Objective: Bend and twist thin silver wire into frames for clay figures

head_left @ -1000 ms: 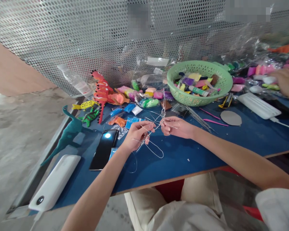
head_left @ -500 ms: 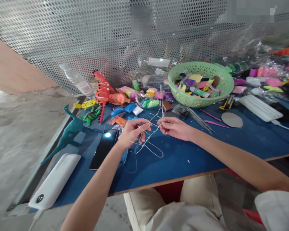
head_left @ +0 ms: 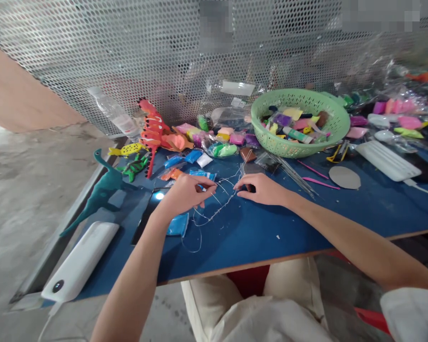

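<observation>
A twisted wire frame (head_left: 220, 209) of thin silvery wire, with loops and loose ends, is held just over the blue table (head_left: 257, 237). My left hand (head_left: 187, 192) pinches its left side between thumb and fingers. On the other side, my right hand (head_left: 258, 188) grips the wire near the upper twisted part with thumb and forefinger. A thin loop of wire (head_left: 200, 240) hangs down below my left hand. Under and beside that hand lie a blue packet (head_left: 178, 225) and a dark phone (head_left: 144, 223) with a bright reflection.
Toy dinosaurs in teal (head_left: 102, 187) and red (head_left: 152, 130) stand at the left, near a white power bank (head_left: 81, 261). A green basket (head_left: 299, 151) of clay packets sits at the back. Straight wires (head_left: 294, 175), pink tools (head_left: 321, 183) and a grey disc (head_left: 345, 177) lie to the right.
The wire frame has turned and tipped lower, its tall upper loop now leaning. My left hand has shifted slightly left and rolled over, showing its back more. Both hands keep hold.
</observation>
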`<state>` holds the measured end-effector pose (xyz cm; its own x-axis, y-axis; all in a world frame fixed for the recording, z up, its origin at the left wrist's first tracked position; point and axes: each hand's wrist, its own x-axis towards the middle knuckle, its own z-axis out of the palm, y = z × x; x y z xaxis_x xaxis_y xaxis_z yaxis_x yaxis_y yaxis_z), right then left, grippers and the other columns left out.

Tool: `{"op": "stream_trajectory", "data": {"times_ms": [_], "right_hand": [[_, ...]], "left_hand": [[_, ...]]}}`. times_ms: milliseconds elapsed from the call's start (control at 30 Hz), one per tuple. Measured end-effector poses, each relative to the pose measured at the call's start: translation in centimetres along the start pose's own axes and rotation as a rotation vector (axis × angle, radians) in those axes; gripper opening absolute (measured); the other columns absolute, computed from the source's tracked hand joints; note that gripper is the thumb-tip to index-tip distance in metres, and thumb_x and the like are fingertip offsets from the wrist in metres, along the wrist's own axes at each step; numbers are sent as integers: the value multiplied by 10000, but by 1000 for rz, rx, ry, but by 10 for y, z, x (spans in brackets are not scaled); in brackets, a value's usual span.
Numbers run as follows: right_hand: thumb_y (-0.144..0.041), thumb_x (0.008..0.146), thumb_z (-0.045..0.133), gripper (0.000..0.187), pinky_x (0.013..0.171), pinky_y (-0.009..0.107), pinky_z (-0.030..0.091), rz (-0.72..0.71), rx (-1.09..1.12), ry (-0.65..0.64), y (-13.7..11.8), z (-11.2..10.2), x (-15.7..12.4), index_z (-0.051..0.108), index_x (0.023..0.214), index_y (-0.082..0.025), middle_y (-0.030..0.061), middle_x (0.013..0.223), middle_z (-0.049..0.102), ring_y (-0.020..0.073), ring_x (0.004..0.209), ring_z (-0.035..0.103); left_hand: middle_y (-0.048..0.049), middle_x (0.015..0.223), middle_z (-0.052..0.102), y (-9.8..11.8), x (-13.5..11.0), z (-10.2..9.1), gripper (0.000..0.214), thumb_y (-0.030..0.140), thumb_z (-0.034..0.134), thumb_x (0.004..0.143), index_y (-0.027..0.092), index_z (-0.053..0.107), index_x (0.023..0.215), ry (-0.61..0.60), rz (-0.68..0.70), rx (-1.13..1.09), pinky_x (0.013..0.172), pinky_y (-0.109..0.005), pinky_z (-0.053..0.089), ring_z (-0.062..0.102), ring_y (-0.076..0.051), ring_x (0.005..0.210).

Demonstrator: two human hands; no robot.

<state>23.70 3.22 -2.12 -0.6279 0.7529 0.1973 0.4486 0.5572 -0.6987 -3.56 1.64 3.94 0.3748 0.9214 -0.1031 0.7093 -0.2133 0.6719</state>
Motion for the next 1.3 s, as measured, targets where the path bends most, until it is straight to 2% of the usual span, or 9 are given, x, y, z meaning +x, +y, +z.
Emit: {"op": "stream_trajectory", "data": {"times_ms": [167,367,567,733,867,967,1133,1233,1300], "right_hand": [[-260,941,633,169,685,279,445,-3,-10,-16,5,0,3,755,1047,-209,45,967,733,136,731,606],[-309,949,643,209,682,284,440,-28,-32,-7,5,2,3,737,1109,-212,56,985,722,141,728,605],[-305,975,605,180,738,304,452,-61,-18,7,3,5,6,753,994,-204,55,963,745,174,817,650],[-334,957,627,191,769,310,490,-141,174,-112,3,-1,3,762,958,-199,59,974,757,178,830,672],[-385,995,557,291,688,281,503,-75,455,-168,7,-5,1,760,993,-177,67,896,745,155,754,660],[-398,964,614,262,608,248,475,1,594,-84,8,0,3,747,1039,-186,37,825,713,120,661,601],[-314,798,817,292,626,247,507,-26,821,81,-2,13,4,740,1068,-233,16,918,700,109,702,597],[-289,815,803,209,596,258,498,-83,892,245,-9,17,5,761,1013,-238,18,917,698,103,656,576],[-282,840,781,152,607,275,494,-118,909,303,-11,19,6,774,984,-233,27,927,698,103,643,573]], "left_hand": [[-19,626,708,0,4,1,253,395,642,887,200,792,945,-21,62,35,450,-225,418,572,-105,418],[-23,690,727,-9,16,-4,287,415,595,923,197,781,909,-134,74,52,500,-224,447,618,-111,453],[-15,879,769,-10,16,-7,277,428,617,918,241,757,1067,-138,77,33,510,-217,481,612,-87,430],[-39,880,771,-14,13,-10,302,443,706,864,225,754,1067,-107,98,-79,460,-204,485,620,-97,451],[-79,847,771,-9,6,-9,287,425,736,849,174,765,985,-156,97,-301,418,-198,474,595,-96,443],[-90,825,768,-1,3,-1,284,398,757,837,145,757,967,-117,99,-512,389,-196,452,549,-77,400],[-41,710,724,10,6,29,281,396,786,808,135,724,888,123,86,-841,327,-175,373,495,-59,355],[-20,698,704,14,10,48,307,422,791,800,139,691,868,204,67,-970,305,-171,345,476,-53,334],[-13,709,694,15,12,56,314,423,786,807,140,682,896,246,63,-1015,305,-169,349,479,-51,339]]}}
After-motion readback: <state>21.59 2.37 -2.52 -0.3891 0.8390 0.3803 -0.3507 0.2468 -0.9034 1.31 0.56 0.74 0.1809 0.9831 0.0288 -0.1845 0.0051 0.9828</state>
